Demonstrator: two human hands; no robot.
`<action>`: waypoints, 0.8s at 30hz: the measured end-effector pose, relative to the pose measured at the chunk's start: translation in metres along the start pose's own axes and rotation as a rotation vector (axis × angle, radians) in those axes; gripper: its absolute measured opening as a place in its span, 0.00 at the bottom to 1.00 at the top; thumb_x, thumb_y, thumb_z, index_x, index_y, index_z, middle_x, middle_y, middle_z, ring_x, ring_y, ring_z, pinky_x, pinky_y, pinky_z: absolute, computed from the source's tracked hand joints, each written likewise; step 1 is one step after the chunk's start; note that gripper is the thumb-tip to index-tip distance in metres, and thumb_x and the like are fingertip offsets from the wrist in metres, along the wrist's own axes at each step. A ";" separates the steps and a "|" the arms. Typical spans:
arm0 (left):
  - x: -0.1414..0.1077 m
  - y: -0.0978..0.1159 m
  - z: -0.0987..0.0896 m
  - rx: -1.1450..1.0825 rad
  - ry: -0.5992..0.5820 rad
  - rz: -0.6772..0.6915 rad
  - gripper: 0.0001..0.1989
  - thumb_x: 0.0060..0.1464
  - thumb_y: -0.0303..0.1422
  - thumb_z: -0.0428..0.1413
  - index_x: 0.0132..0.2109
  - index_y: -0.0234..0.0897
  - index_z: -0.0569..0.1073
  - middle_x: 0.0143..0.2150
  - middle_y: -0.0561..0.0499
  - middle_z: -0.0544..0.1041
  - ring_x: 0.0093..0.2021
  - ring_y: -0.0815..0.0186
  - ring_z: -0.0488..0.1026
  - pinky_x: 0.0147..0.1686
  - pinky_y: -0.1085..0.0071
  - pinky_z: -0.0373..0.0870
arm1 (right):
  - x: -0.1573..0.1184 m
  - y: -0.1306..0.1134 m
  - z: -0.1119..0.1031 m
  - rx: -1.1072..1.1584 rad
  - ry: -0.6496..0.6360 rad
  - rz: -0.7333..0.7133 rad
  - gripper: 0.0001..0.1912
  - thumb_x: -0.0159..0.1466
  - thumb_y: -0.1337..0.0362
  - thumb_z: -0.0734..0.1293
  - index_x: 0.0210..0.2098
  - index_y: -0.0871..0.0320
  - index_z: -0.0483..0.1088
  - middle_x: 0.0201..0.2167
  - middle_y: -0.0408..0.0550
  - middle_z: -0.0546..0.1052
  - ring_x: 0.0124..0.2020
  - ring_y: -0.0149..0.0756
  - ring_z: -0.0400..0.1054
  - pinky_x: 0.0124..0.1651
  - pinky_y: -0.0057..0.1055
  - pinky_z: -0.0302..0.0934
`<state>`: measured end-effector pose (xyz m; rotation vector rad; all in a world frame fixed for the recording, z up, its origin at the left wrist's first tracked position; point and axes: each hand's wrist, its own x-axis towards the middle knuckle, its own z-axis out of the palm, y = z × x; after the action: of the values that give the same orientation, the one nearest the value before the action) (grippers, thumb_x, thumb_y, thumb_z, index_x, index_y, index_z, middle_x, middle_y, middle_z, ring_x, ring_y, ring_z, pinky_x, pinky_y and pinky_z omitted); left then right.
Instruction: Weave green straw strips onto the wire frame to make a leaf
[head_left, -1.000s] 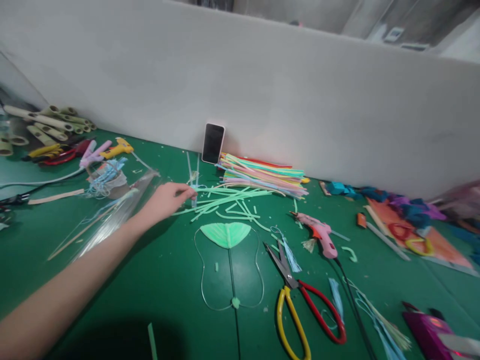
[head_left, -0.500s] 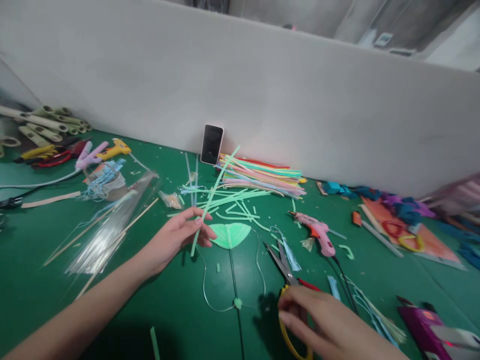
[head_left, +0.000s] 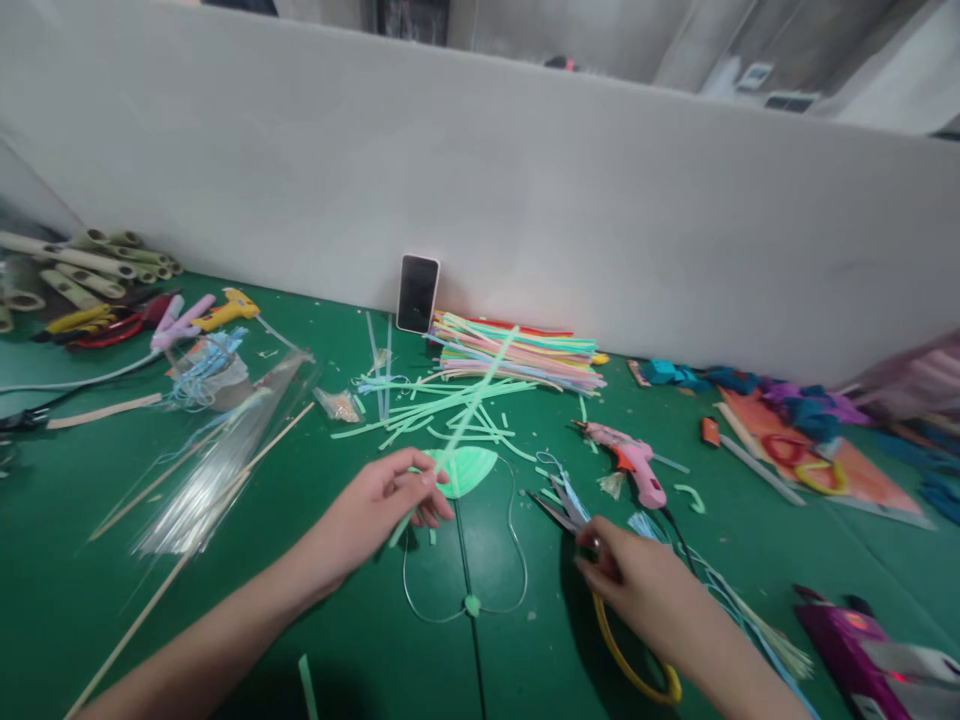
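Observation:
A long pale green strip is pinched between the fingers of my left hand, slanting up to the right. Beside that hand lies a green leaf-shaped piece, with a thin clear loop below it that meets a small green piece. My right hand is closed on scissors with a yellow handle; their blades are parted and point up to the left.
Behind are loose green strips, a multicoloured bundle and a leaning phone. A pink glue gun lies right; clear sticks and a yellow glue gun lie left. A purple device sits front right.
My left hand has moved right with the green strip, which leans further right. My right hand has closed round the scissors and moved up; their handle has swung to the right.

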<state>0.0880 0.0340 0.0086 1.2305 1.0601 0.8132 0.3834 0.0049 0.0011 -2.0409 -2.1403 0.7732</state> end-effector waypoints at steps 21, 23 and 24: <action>0.032 -0.012 -0.015 0.458 -0.185 0.100 0.19 0.64 0.44 0.46 0.38 0.37 0.75 0.32 0.50 0.79 0.30 0.68 0.73 0.32 0.72 0.68 | 0.035 -0.032 0.030 1.410 0.170 0.009 0.16 0.62 0.51 0.69 0.36 0.59 0.74 0.25 0.44 0.72 0.25 0.30 0.64 0.28 0.26 0.57; 0.040 -0.008 -0.015 0.462 -0.196 0.126 0.19 0.64 0.44 0.46 0.38 0.36 0.75 0.32 0.50 0.79 0.30 0.68 0.73 0.32 0.72 0.68 | 0.036 -0.031 0.033 1.415 0.168 0.013 0.16 0.62 0.50 0.69 0.36 0.58 0.74 0.25 0.43 0.72 0.25 0.29 0.64 0.27 0.25 0.56; 0.044 -0.006 -0.015 0.466 -0.199 0.138 0.19 0.64 0.45 0.46 0.38 0.36 0.75 0.32 0.50 0.79 0.30 0.68 0.73 0.33 0.72 0.68 | 0.037 -0.030 0.034 1.416 0.168 0.014 0.17 0.61 0.50 0.69 0.36 0.58 0.74 0.24 0.43 0.72 0.25 0.28 0.64 0.27 0.25 0.56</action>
<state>0.0883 0.0787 -0.0055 1.7557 1.0404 0.5445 0.3384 0.0302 -0.0265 -1.2028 -0.8574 1.4264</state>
